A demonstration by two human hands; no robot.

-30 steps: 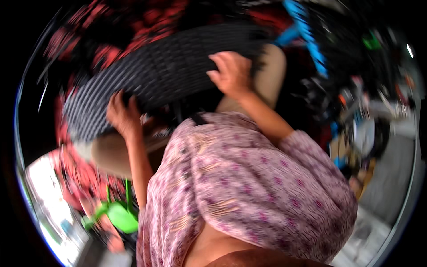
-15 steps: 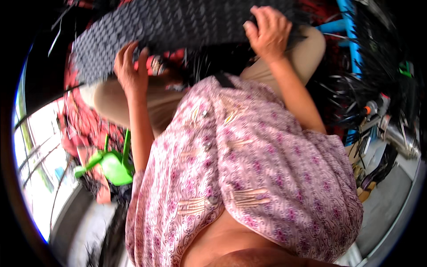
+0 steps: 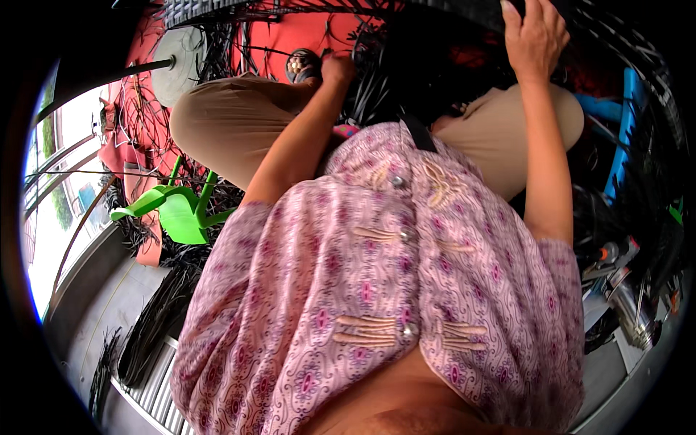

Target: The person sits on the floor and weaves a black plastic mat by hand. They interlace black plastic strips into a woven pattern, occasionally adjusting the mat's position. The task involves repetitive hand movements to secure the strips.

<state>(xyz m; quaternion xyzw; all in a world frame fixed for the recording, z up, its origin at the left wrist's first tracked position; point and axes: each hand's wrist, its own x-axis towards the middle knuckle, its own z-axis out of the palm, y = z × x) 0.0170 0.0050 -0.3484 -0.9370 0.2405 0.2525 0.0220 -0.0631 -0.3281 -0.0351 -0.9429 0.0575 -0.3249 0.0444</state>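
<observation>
A black woven panel [image 3: 464,14] of flat plastic strips spans the top of the view, its far part cut off by the frame. My right hand [image 3: 536,42] is at its near edge, thumb apart and fingers bent over it; the fingertips reach the frame's top. Lower down, between my knees, my left hand [image 3: 338,67] is closed beside loose black strips [image 3: 373,90]. Its fingers are partly hidden, and what it holds cannot be made out. Just left of it shows a dark sandal [image 3: 303,65] with pale beads.
A bright green plastic piece [image 3: 181,214] lies at my left, near a bundle of black strips [image 3: 156,322]. Red sheeting [image 3: 283,32] covers the floor ahead. At right stand a blue frame [image 3: 629,130] and a metal flask [image 3: 632,312]. A grey disc [image 3: 174,69] sits beyond my left knee.
My left hand has left the panel and moved down and right to the strips. The panel has shifted up, uncovering red floor. My right hand has moved up and right with its edge.
</observation>
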